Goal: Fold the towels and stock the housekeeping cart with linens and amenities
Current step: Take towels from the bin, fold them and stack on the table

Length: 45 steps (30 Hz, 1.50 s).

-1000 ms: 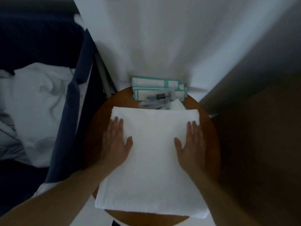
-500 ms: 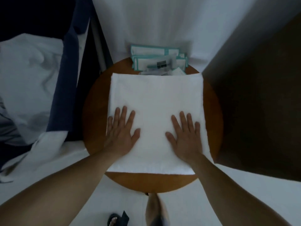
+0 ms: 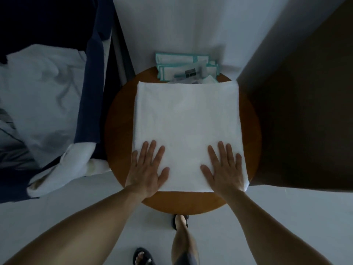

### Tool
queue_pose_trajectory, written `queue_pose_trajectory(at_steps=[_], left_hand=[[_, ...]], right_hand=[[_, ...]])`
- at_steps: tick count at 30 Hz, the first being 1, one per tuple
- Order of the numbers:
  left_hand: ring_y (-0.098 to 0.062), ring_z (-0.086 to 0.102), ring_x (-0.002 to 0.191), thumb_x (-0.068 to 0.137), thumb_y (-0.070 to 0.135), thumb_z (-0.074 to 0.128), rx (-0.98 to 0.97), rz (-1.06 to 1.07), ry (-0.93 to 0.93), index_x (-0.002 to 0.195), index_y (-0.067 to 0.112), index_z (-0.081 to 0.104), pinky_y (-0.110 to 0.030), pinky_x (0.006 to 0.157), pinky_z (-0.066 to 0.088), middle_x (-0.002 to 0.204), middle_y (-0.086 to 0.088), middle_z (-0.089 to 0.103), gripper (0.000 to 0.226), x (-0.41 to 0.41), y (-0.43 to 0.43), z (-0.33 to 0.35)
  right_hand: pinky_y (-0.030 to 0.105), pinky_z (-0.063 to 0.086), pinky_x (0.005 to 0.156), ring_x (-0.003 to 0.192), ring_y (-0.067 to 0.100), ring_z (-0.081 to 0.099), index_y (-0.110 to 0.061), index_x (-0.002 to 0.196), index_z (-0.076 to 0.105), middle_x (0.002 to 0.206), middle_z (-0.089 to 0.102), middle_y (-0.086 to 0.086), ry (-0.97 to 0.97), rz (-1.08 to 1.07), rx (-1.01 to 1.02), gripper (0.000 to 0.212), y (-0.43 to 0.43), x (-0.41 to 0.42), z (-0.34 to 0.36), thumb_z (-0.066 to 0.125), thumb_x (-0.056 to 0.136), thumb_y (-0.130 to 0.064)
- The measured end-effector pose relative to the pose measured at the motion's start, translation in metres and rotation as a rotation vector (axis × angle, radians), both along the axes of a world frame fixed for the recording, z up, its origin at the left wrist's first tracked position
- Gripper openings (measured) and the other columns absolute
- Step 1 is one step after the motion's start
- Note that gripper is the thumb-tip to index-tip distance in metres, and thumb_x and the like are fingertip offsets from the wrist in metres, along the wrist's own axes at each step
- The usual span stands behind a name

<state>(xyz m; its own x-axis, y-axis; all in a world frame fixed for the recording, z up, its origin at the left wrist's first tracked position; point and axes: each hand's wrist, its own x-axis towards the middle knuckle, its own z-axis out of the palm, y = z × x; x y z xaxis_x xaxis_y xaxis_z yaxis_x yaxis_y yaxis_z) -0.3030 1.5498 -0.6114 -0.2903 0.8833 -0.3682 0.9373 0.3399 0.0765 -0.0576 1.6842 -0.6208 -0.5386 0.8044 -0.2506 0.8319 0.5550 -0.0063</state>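
Left hand (image 3: 147,170), right hand (image 3: 225,170) flat on towel (image 3: 187,115); nearer its near edge now

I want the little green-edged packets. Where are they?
In the head view, the packets lie top centre, at the far edge of the round table, just behind the folded white towel.

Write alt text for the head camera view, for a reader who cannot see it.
From above, a left hand and right hand press flat on the near part of a folded white towel on a round wooden table. Teal-edged packets lie behind the towel; crumpled white linen sits to the left.
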Motion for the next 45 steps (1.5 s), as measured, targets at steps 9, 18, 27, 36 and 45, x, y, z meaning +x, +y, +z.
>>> queue_pose_trajectory(at_steps=[9, 18, 27, 36, 45], left_hand=[[-0.026, 0.006, 0.152, 0.095, 0.059, 0.012, 0.134, 0.021, -0.046, 0.156, 0.018, 0.017, -0.051, 0.120, -0.004, 0.164, -0.006, 0.015, 0.074, -0.017, 0.075, 0.112], [-0.029, 0.013, 0.151, 0.092, 0.055, 0.018, 0.361, 0.336, 0.132, 0.154, 0.016, 0.026, -0.052, 0.120, 0.005, 0.162, -0.008, 0.021, 0.074, -0.184, 0.084, 0.207], [-0.025, -0.003, 0.151, 0.097, 0.058, 0.016, 0.159, 0.454, 0.137, 0.157, 0.019, 0.010, -0.052, 0.120, -0.002, 0.165, -0.004, 0.003, 0.072, -0.389, -0.034, 0.161], [-0.027, 0.003, 0.151, 0.100, 0.054, 0.029, 0.036, 0.545, 0.040, 0.156, 0.016, 0.012, -0.053, 0.120, 0.002, 0.164, -0.006, 0.009, 0.070, -0.521, -0.104, 0.056], [-0.028, 0.009, 0.150, 0.088, 0.058, 0.022, -0.017, 0.590, -0.082, 0.155, 0.016, 0.021, -0.051, 0.119, 0.005, 0.163, -0.008, 0.016, 0.080, -0.552, -0.123, -0.041]], right_hand=[[0.062, 0.016, 0.118, 0.152, 0.029, 0.013, -0.029, 0.156, 0.024, 0.165, 0.017, 0.003, 0.258, 0.020, -0.077, 0.071, 0.036, -0.066, 0.090, 0.030, 0.096, -0.067], [0.055, 0.014, 0.121, 0.153, 0.026, -0.001, -0.029, 0.157, 0.018, 0.166, 0.011, 0.005, 0.528, 0.319, -0.020, 0.070, 0.076, -0.269, 0.203, 0.022, 0.098, -0.065], [0.054, 0.007, 0.120, 0.152, 0.024, -0.010, -0.031, 0.158, 0.002, 0.167, 0.002, 0.004, 0.390, 0.480, -0.098, 0.078, 0.014, -0.450, 0.195, 0.020, 0.094, -0.071], [0.064, 0.003, 0.117, 0.147, 0.026, -0.024, -0.052, 0.140, -0.032, 0.161, -0.028, -0.007, 0.032, 0.296, -0.502, 0.107, -0.049, -0.604, 0.040, 0.047, 0.076, -0.084], [0.079, 0.011, 0.103, 0.141, 0.041, -0.034, -0.051, 0.148, -0.017, 0.156, -0.038, 0.001, -0.148, 0.161, -0.616, 0.127, -0.094, -0.657, -0.070, 0.071, 0.061, -0.078]])
